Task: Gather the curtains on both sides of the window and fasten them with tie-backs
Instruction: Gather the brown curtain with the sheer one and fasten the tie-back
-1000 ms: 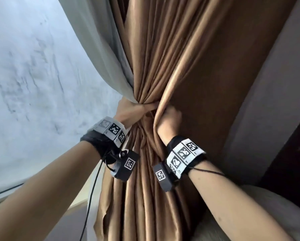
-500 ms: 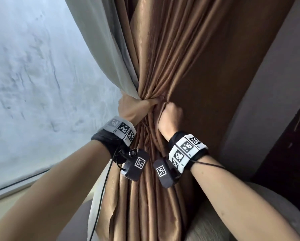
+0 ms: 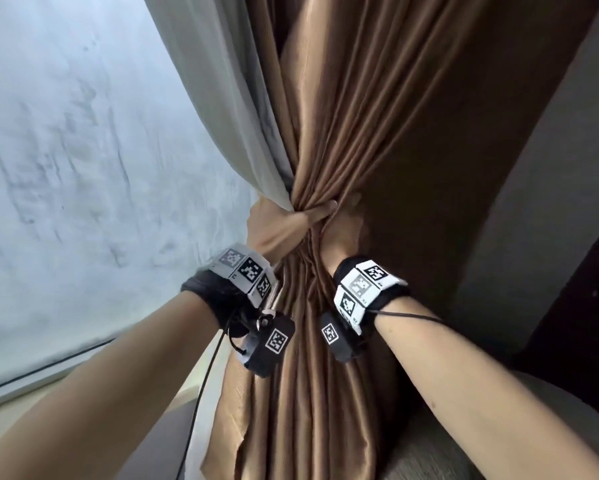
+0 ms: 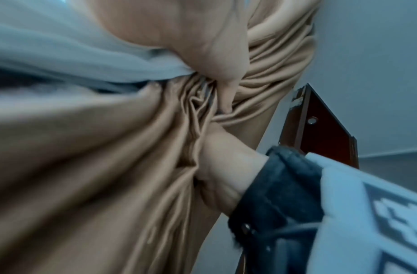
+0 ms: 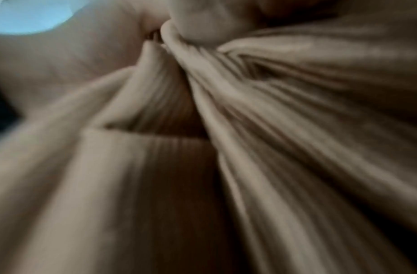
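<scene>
Beside the window (image 3: 83, 168), upright brown curtain (image 3: 377, 133), both the left hand (image 3: 280, 226) and, seemingly, right hand (image 3: 343, 233) clenched around its waist

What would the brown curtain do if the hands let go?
Probably flop open: the brown curtain pinches into tight folds where the left hand and right hand grip it, so it looks soft, not stiff. Its sheen hints it may be slippery. No tie-back shows, so nothing else seems to hold it.

Legible text: none.
Wrist bands (image 3: 246, 275) carry black-and-white square code markers only; tiny print beside them is too small to read.
</scene>
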A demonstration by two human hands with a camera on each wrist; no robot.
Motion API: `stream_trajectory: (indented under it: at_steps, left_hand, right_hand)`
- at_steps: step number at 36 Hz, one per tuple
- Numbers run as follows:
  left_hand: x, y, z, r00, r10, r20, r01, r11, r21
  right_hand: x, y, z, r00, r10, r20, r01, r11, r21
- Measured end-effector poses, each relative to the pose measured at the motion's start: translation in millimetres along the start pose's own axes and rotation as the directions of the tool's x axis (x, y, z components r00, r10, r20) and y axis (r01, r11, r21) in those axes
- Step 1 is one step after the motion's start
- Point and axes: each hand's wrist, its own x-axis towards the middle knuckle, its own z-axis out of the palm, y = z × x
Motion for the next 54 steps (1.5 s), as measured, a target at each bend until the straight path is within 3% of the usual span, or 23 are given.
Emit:
stream_trajectory:
  at_steps: [1,4,6,9,17,23,27,31,33,37,40,43,46,48,49,50,52,54]
  left_hand:
    - [1,0,0,1.000,-0.005,0.002,0.005,1.000,-0.026]
    - [6,-1,-2,1.000,-0.029,0.010,0.030,0.994,-0.106]
    - [9,-2,-4,0.998,0.025,0.064,-0.014,0.986,-0.164]
    - [13,-4,-5,0.985,0.085,0.150,-0.055,0.980,-0.192]
    - [22,-12,-2,0.987,0.004,-0.158,-0.001,1.000,0.015]
    - [29,-14,2,0.978,0.006,-0.210,0.006,0.999,0.054]
    - [27,-12,2,0.988,0.001,-0.158,0.001,1.000,0.015]
    - [21,-7,-5,0.998,0.011,0.068,0.002,0.981,-0.192]
    - [21,-6,-7,0.998,-0.009,0.070,0.020,0.987,-0.161]
    - [18,-6,-4,0.990,-0.006,-0.139,0.012,0.999,0.043]
    - [17,-4,-3,0.991,-0.022,-0.134,0.030,0.998,0.056]
    - [18,-4,-7,0.989,-0.072,-0.126,0.074,0.997,0.009]
    - [19,-5,-14,0.988,-0.087,-0.128,0.085,0.996,-0.022]
    - [19,-6,-20,0.989,-0.105,-0.108,0.099,0.993,-0.057]
    - [19,-5,-23,0.989,-0.112,-0.092,0.105,0.991,-0.078]
    - [19,-5,-26,0.991,-0.117,-0.072,0.109,0.989,-0.097]
    - [19,-7,-32,0.991,-0.124,-0.044,0.118,0.986,-0.117]
    - [20,-9,-36,0.992,-0.119,-0.035,0.114,0.986,-0.123]
  right_hand:
    - [-2,-2,4,1.000,-0.017,0.001,0.016,0.999,0.049]
    - [-3,-6,8,0.974,0.095,0.205,-0.119,0.987,0.109]
    - [-3,-3,4,0.985,0.108,0.134,-0.122,0.987,0.101]
    - [-11,-1,-3,0.983,0.025,0.183,-0.049,0.991,0.128]
    - [-7,3,-11,0.981,-0.068,0.181,0.048,0.992,0.112]
    - [-14,7,-19,0.992,-0.127,-0.017,0.126,0.948,0.293]
    - [-27,6,-20,0.963,-0.265,0.038,0.242,0.922,0.303]
    - [-32,3,-24,0.943,-0.273,0.191,0.181,0.901,0.395]
    - [-32,4,-24,0.935,-0.245,0.257,0.113,0.892,0.437]
    - [-21,7,-27,0.919,-0.184,0.349,-0.003,0.882,0.472]
    - [-10,13,-27,0.954,-0.129,0.272,-0.054,0.815,0.578]
    - [6,39,-22,0.995,0.056,0.085,-0.098,0.759,0.644]
    - [38,95,-8,0.949,0.312,0.037,-0.260,0.717,0.647]
    - [69,138,10,0.921,0.384,0.064,-0.329,0.679,0.656]
    - [71,134,2,0.900,0.426,0.087,-0.358,0.614,0.703]
    - [75,135,-3,0.880,0.469,0.075,-0.358,0.551,0.754]
    - [103,169,10,0.839,0.544,0.002,-0.334,0.512,0.792]
    - [104,169,11,0.815,0.578,0.043,-0.350,0.430,0.832]
